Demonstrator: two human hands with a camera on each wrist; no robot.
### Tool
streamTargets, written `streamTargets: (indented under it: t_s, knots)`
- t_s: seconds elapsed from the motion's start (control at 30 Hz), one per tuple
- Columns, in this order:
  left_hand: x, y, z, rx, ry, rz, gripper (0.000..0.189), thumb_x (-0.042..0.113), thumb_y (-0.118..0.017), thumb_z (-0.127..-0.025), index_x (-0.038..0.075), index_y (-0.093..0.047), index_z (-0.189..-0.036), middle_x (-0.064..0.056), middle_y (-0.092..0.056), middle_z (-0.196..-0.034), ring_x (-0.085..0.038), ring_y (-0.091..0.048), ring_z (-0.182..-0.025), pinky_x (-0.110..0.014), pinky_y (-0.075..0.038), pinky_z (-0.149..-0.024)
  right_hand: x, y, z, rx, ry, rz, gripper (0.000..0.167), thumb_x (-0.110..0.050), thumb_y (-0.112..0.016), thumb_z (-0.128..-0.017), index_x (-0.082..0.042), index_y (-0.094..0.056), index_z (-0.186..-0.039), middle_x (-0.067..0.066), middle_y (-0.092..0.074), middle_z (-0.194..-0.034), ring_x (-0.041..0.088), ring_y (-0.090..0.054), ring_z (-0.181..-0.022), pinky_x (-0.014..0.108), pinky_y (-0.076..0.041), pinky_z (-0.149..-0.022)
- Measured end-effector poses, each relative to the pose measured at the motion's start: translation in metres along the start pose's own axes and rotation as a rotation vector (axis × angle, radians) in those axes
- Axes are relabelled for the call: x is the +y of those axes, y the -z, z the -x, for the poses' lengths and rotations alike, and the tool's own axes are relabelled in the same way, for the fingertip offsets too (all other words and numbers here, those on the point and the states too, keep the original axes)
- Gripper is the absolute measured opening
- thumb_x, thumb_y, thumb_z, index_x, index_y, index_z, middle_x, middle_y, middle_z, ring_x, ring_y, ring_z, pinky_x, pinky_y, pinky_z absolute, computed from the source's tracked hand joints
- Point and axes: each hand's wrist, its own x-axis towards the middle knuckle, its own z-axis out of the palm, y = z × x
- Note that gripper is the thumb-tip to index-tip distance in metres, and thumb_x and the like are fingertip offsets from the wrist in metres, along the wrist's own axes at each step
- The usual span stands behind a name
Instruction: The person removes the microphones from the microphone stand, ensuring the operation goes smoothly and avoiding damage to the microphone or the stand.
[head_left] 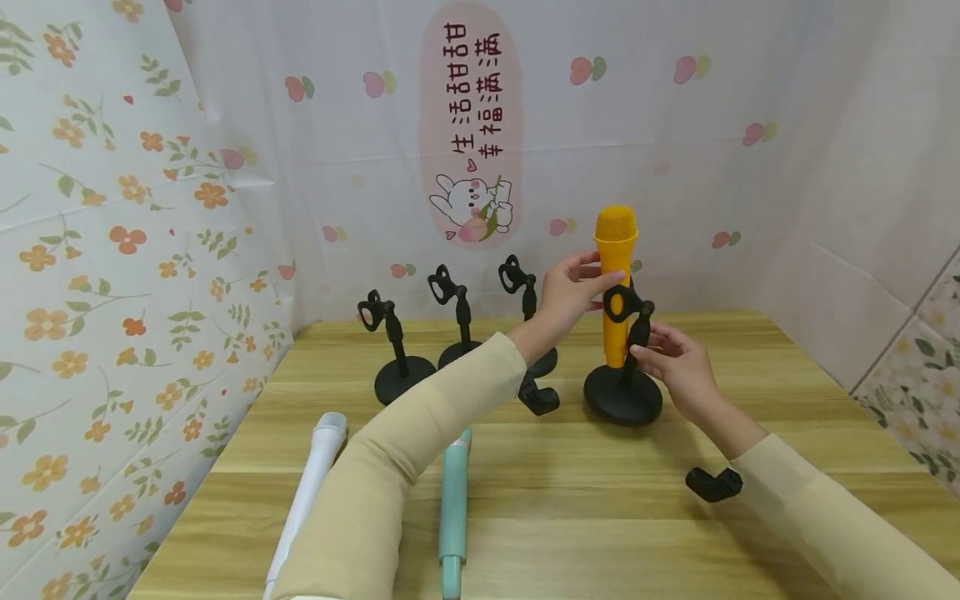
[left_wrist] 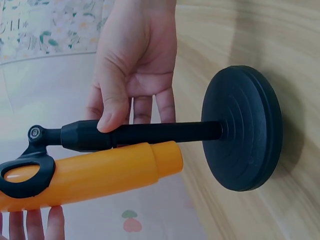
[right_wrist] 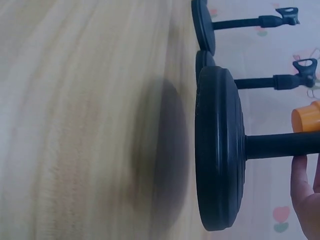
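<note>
My left hand grips an orange-yellow microphone around its upper body, head up. The microphone sits in the ring clip of a black desktop microphone stand, its handle slanting down beside the pole. Left fingertips show under the handle in the left wrist view. My right hand pinches the stand's pole, thumb on the near side and fingers behind. The round base is close over the wooden table, a shadow beside it in the right wrist view.
Three more black stands with bare clips stand at the back left. A white microphone and a teal microphone lie at the front left. Black bent pieces lie on the table: one bent piece mid-table, another bent piece beside the right sleeve.
</note>
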Motion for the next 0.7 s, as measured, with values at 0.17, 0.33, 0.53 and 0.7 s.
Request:
streamTargets:
  t_s: [0.17,0.33,0.53,0.7]
  knots:
    - [0.000,0.002,0.010,-0.004,-0.005,-0.002,0.036,0.024,-0.076,-0.086,0.014,-0.065,-0.118,0.003,-0.066,-0.097,-0.011,-0.066,-0.084,-0.029,-0.057,-0.070,0.002,0.000,0.006,-0.023,-0.015,0.007,0.027,-0.011,-0.073,-0.087,-0.021,-0.065,-0.111,-0.001,-0.060,-0.099,0.007,-0.067,-0.086,0.023,-0.054,-0.079]
    - [-0.001,0.003,0.018,-0.004,-0.009,0.017,0.033,0.022,-0.077,-0.085,0.013,-0.065,-0.115,0.002,-0.066,-0.096,-0.012,-0.066,-0.083,-0.029,-0.057,-0.069,0.005,0.000,0.012,-0.047,-0.026,0.026,0.027,-0.011,-0.073,-0.088,-0.021,-0.066,-0.112,0.000,-0.059,-0.099,0.007,-0.067,-0.087,0.024,-0.054,-0.082]
    - [-0.003,0.004,0.027,-0.013,-0.005,0.029,0.032,0.021,-0.077,-0.085,0.014,-0.065,-0.113,0.003,-0.066,-0.095,-0.012,-0.066,-0.083,-0.029,-0.057,-0.069,0.005,0.000,0.021,-0.072,-0.026,0.034,0.029,-0.011,-0.072,-0.089,-0.021,-0.065,-0.116,0.001,-0.059,-0.100,0.008,-0.066,-0.089,0.023,-0.054,-0.081]
    - [-0.003,0.005,0.034,-0.016,-0.004,0.029,0.032,0.021,-0.078,-0.084,0.013,-0.065,-0.113,0.002,-0.066,-0.095,-0.012,-0.066,-0.083,-0.030,-0.058,-0.068,0.006,-0.001,0.027,-0.085,-0.038,0.022,0.030,-0.009,-0.071,-0.089,-0.020,-0.066,-0.117,0.000,-0.060,-0.099,0.009,-0.066,-0.088,0.024,-0.054,-0.080]
